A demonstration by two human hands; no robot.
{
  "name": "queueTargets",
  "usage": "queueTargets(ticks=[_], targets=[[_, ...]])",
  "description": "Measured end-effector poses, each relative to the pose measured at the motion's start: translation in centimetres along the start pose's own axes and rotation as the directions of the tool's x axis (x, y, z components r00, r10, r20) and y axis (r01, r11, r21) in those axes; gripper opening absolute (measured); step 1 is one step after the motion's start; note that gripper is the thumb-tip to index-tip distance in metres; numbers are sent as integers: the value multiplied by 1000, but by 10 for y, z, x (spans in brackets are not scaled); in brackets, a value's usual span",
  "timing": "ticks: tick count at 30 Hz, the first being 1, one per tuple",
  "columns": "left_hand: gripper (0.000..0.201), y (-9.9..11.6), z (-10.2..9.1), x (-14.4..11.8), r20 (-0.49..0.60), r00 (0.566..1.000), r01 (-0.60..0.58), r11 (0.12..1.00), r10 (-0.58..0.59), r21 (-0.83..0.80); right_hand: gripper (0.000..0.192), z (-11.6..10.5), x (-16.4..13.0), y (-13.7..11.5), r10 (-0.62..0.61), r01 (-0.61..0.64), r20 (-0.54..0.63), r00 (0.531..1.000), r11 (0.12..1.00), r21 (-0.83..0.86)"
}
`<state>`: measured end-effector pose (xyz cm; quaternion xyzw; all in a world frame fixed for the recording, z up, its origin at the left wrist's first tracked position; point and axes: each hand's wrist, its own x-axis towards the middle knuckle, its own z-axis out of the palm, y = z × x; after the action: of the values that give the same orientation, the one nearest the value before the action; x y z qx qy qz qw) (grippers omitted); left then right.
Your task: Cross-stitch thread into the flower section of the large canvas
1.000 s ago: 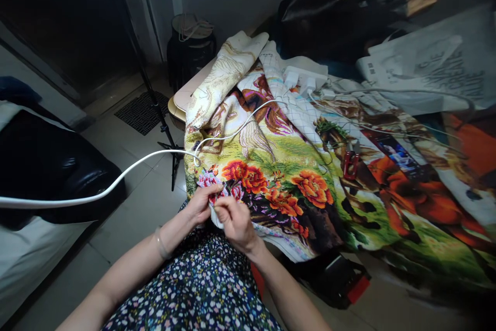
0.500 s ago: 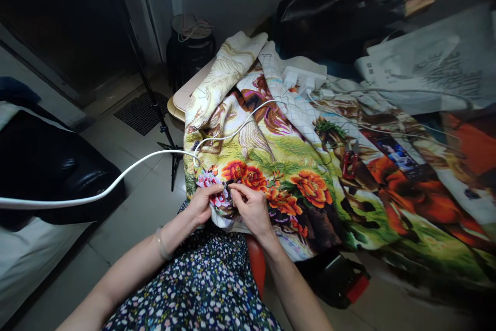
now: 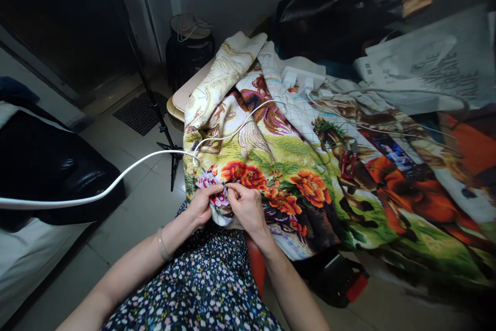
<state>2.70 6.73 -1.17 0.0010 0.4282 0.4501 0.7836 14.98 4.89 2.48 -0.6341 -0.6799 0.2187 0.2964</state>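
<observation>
— Where's the embroidered cloth (image 3: 294, 176)?
— Draped over the table, its near edge bunched at the lap.
— And the hands?
— Left hand (image 3: 201, 206) grips that edge; right hand (image 3: 246, 207) pinches narrow at the pink flower, whether on a needle I can't tell.
— Around it?
— White cable (image 3: 116, 178) crossing left, red scissors (image 3: 347, 163) lying on the cloth

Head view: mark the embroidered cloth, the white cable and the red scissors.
embroidered cloth (image 3: 310, 186), head view, on an orange stitched flower.
white cable (image 3: 116, 178), head view, on the thick run over the floor.
red scissors (image 3: 347, 163), head view, on the red handle loops lying on the cloth.
</observation>
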Motion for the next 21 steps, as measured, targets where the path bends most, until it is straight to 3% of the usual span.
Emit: queueTargets(ticks=[6,10,14,17,21], targets=[[23,-2,1,-1,-18,1000,-26,1000,25,-8,23,9,0,-5,45,-47,-55,997,998,-30],[30,-2,6,-3,-4,996,-94,995,94,-29,16,19,-5,-5,170,-153,-79,982,970,189],[33,-1,11,-3,-49,989,-138,990,137,-5,15,26,-9,2,329,-283,-11,944,828,484],[32,-1,12,-1,-68,986,-152,988,153,16,18,28,-10,6,379,-327,31,925,751,574],[28,-1,13,1,-83,983,-160,987,162,30,18,30,-12,8,378,-306,6,926,740,599]])
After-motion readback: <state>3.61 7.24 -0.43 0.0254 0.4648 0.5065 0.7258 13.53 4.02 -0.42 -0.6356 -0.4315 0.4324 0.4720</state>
